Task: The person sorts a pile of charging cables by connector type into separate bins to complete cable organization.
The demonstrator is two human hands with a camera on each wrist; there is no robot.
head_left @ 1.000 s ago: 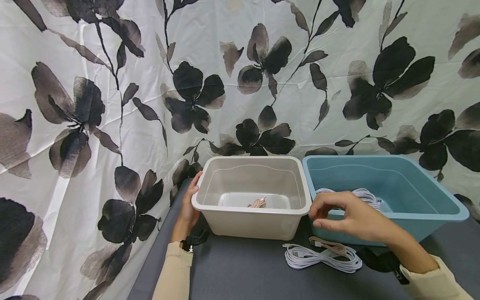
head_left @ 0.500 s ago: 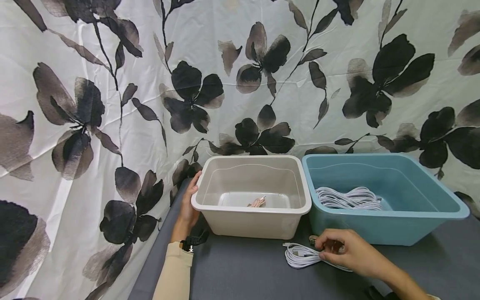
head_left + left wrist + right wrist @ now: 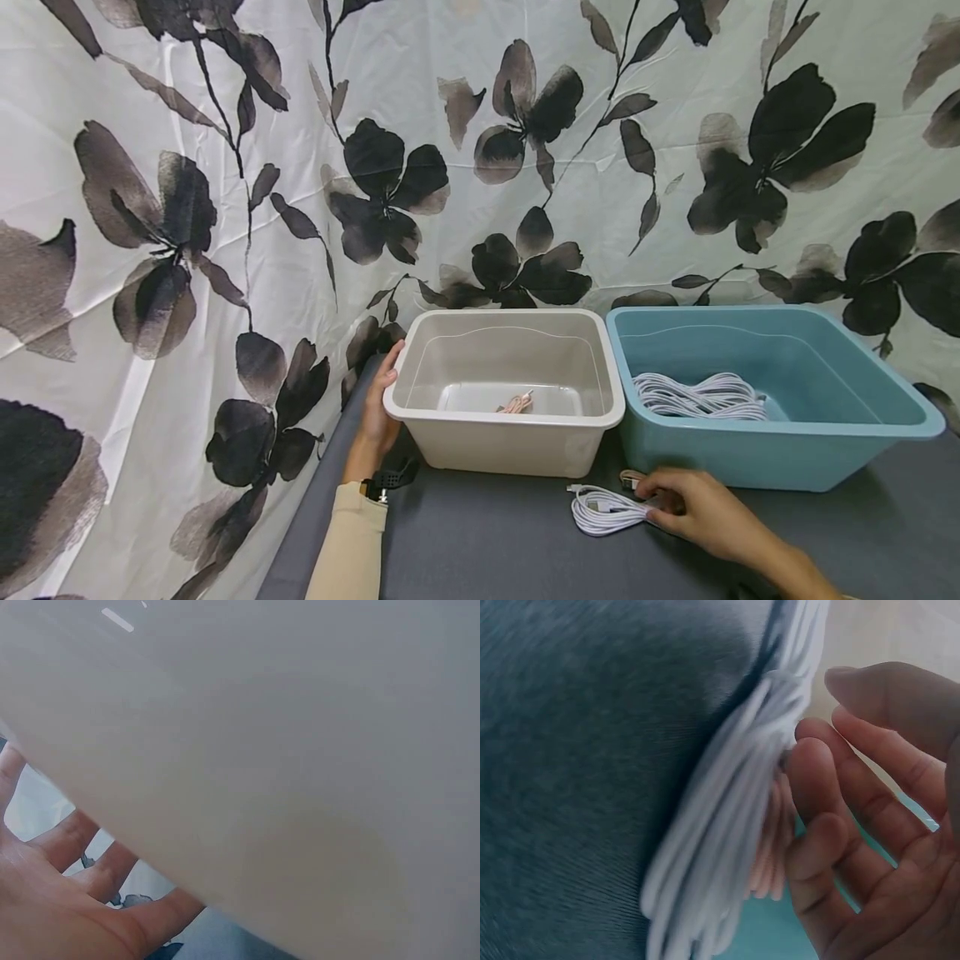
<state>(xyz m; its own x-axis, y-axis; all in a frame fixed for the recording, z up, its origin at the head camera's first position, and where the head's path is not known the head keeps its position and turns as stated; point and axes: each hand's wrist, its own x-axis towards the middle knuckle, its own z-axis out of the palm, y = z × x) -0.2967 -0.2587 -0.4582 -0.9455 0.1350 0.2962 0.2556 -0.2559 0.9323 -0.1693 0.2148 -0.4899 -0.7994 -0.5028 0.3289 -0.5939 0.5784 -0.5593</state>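
Blue tub: smooth flared plastic, 4 o'clock.
Beige tub: glossy, rounded rectangle, 6 o'clock.
Left hand: straight fingers against beige wall.
Right hand: unclosed, bent fingertips at coil.
White coil: smooth loops, 5 o'clock.
Brown cable: thin loops, coil's 1 o'clock.

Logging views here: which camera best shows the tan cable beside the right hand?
The right wrist view: several loops of the tan cable show. Head: a bit shows; the right hand hides the rest. Left wrist: none.
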